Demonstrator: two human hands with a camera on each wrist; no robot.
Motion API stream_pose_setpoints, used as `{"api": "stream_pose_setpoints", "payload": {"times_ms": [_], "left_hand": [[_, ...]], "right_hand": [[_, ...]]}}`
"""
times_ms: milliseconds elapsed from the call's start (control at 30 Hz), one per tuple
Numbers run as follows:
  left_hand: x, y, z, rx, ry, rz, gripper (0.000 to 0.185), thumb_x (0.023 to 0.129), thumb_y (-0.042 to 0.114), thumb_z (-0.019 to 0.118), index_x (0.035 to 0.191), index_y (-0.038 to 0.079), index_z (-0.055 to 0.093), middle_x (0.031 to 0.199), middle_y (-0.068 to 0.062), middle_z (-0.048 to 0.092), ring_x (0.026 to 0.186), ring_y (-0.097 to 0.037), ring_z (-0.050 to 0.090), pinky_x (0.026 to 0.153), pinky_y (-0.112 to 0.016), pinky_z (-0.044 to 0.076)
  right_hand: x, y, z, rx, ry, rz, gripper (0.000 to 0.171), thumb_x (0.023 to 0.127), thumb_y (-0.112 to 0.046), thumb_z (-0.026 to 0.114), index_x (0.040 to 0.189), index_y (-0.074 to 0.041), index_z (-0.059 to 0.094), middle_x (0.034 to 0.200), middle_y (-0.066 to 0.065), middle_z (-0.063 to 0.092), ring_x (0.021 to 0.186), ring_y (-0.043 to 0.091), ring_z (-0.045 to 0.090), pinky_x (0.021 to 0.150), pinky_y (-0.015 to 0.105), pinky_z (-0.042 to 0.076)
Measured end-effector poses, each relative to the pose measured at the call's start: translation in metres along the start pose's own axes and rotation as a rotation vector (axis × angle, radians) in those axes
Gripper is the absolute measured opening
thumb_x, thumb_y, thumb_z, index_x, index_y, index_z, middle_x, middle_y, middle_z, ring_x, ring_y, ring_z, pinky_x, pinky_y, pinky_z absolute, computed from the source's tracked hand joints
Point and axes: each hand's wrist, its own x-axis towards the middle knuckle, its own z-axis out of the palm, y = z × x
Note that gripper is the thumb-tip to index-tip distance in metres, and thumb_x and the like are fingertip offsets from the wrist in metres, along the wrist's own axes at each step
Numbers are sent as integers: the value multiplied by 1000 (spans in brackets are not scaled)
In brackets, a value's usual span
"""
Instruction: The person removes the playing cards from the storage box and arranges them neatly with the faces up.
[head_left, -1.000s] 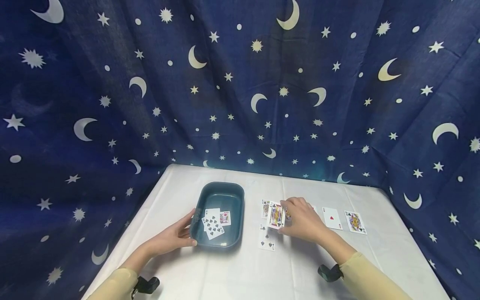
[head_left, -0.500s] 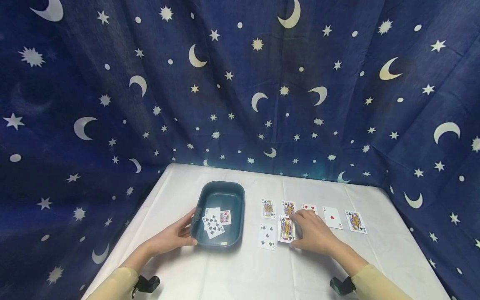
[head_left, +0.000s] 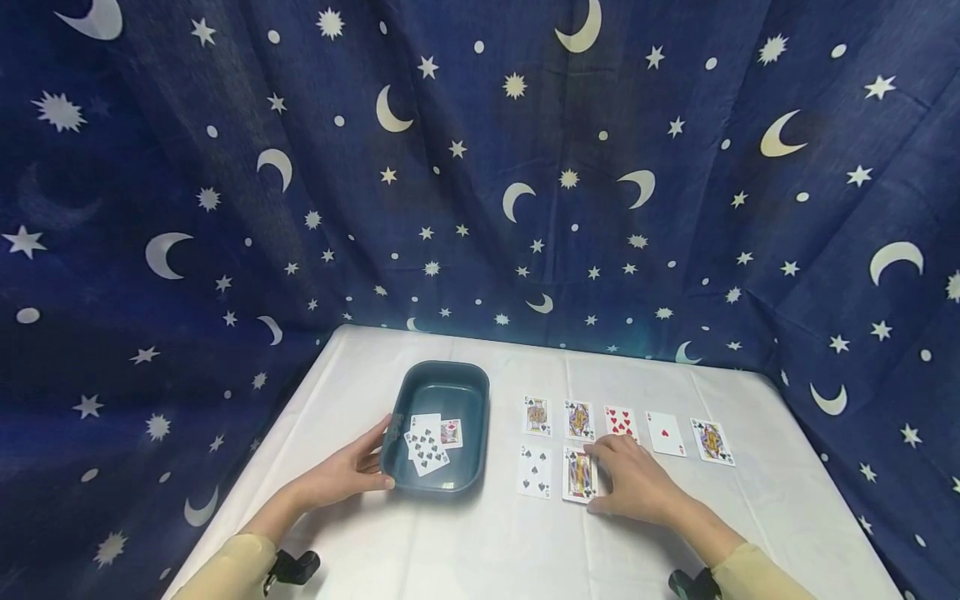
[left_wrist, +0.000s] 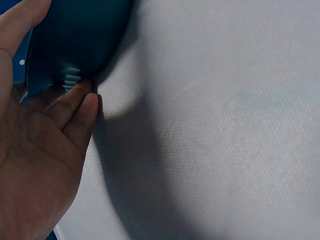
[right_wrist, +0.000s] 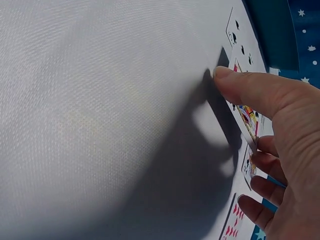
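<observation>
Between thumb and fingers my right hand pinches a face playing card of clubs, low over the cloth. In the right wrist view the card is tilted, with its shadow beside it. Just left lies a five of spades. My left hand rests its fingers and thumb against the near left corner of a dark teal tub. The left wrist view shows extended fingers along the tub's wall. Inside the tub lie a many-pip spade card, another white card partly covered, and a red face card.
Behind the right hand runs a row of cards: two face cards, with the second behind the held one, a heart card, an ace of hearts and a face card. A starry blue curtain backs the white-covered table.
My right hand has carried the face card right and nearer, from over the row's left end to beside the five of spades. The left hand stays at the tub.
</observation>
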Motion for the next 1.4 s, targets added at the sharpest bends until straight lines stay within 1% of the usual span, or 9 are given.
{"api": "stream_pose_setpoints", "payload": {"times_ms": [300,533,767,1100,1400], "left_hand": [[0,0,0,-21,-6,-1,107,90,19,81,167,19,7,167,-26,13,144,-45,38,111,-39,46],[1,-1,0,-19,-7,0,107,90,21,81,167,20,7,167,-26,15,144,-44,37,111,-39,45],[1,-2,0,-30,-14,8,107,90,20,81,167,20,6,166,-27,15,145,-45,37,111,-38,45],[0,0,-1,-29,-11,0,108,89,21,82,167,20,6,167,-27,14,144,-44,37,110,-35,46],[1,-1,-1,-25,-11,1,109,89,21,82,167,19,5,167,-27,13,144,-45,37,110,-35,46]], "right_hand": [[-1,0,1,14,-38,10,87,64,-47,92,136,-7,64,130,4,60,124,27,53,111,52,43],[-2,4,3,6,-63,30,86,66,-49,92,137,-9,64,131,3,60,124,26,53,110,50,45],[-2,3,1,31,-87,46,87,67,-48,91,139,-9,63,132,3,59,124,25,52,110,51,44],[-1,5,1,39,-96,54,89,67,-50,91,140,-9,62,131,1,58,122,23,52,109,50,45],[-1,5,2,50,-100,66,89,67,-52,91,140,-10,62,131,2,58,121,23,52,109,50,47]]}}
